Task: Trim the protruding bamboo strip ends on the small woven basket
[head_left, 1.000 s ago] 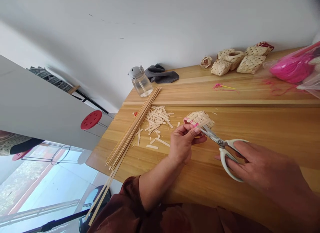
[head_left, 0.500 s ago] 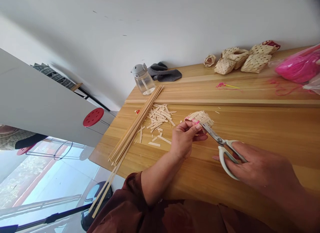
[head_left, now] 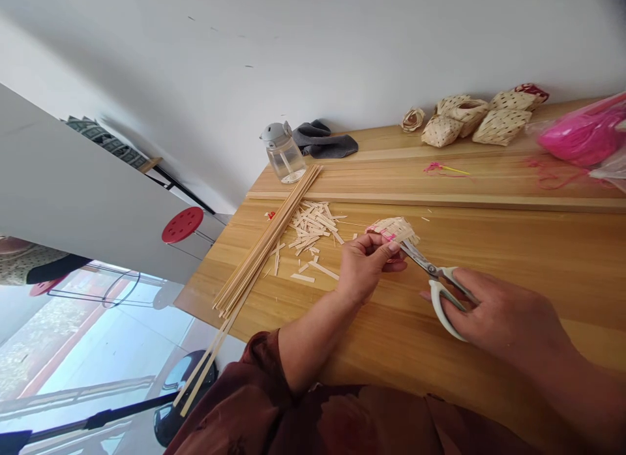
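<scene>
My left hand (head_left: 368, 264) pinches a small woven basket (head_left: 398, 229) of pale flat strips with pink thread along its rim. My right hand (head_left: 503, 318) grips the white-handled scissors (head_left: 432, 270), fingers through the loops. The scissor blades reach up to the basket beside my left thumb; their tips are partly hidden there. Left of my left hand lies a pile of short cut strips (head_left: 313, 227). A bundle of long strips (head_left: 268, 240) lies slantwise beyond it, some ends hanging past the table edge.
At the back stand a clear water jug (head_left: 284, 156), a dark grey cloth (head_left: 325, 142) and several finished woven pieces (head_left: 501, 126). A pink-filled plastic bag (head_left: 572, 139) sits at the right. A yellow needle-like stick (head_left: 454, 169) with pink thread lies mid-table. A red stool (head_left: 182, 225) stands left.
The scissors have tilted slightly upward, with their blades closer together against the basket. My left hand still holds the basket, and the view has shifted a little.
</scene>
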